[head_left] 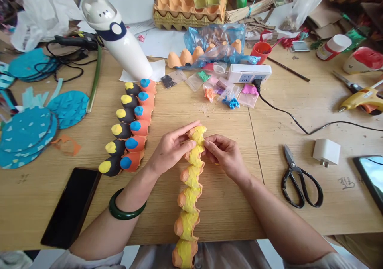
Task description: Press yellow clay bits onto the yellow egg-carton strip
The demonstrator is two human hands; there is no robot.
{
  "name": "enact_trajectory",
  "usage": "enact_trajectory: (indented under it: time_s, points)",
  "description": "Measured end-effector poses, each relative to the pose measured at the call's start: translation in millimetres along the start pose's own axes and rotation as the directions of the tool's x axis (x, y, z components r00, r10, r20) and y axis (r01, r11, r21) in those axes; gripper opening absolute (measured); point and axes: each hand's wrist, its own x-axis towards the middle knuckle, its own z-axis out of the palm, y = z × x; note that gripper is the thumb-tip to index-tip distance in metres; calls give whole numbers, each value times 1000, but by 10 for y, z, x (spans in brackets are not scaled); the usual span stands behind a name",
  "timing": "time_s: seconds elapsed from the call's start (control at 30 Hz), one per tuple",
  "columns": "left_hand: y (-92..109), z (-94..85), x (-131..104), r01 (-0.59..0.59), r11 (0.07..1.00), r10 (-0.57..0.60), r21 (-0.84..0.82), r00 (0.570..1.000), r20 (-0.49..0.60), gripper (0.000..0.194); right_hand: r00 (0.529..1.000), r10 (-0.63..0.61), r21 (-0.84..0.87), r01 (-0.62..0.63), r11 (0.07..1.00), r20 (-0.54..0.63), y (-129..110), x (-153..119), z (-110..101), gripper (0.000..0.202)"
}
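A long egg carton strip (189, 193) runs from the table's near edge toward the middle, its orange cups partly covered in yellow clay. My left hand (173, 147) holds the far end from the left, thumb on the yellow surface. From the right, the pinched fingers of my right hand (223, 153) grip the strip's edge near the same cup. To the left lie two finished-looking strips side by side: a black strip with yellow tips (121, 131) and an orange-red strip with blue tips (140, 125).
Black scissors (295, 177), a white charger (326, 151) and a yellow glue gun (359, 99) lie to the right. A power strip (249, 73) and small clay bags (230, 97) lie ahead. A white bottle (125, 48), blue discs (26, 129) and a phone (72, 205) are leftward.
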Motion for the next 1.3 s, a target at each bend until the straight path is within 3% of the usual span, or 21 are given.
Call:
enact_trajectory:
  time_s: [0.37,0.6,0.77,1.03,1.3]
  points:
    - [71,-132,17,106,991,-112,86,991,68,65,999,22,-28,-21,999,43,-16,-41,50,39]
    - [17,-81,31,40,997,-43,73,998,42,57,1000,11,-19,-11,1000,23,9,-17,38,41]
    - [24,-88,32,80,997,-81,13,993,90,63,1000,12,1,-12,1000,19,-1,-20,34,38]
    - [-17,-52,29,80,997,-81,18,995,50,62,1000,15,0,-15,1000,26,16,-15,31,37]
    - [94,-97,20,102,994,-105,29,990,93,61,999,12,-23,-11,1000,44,-10,-28,39,37]
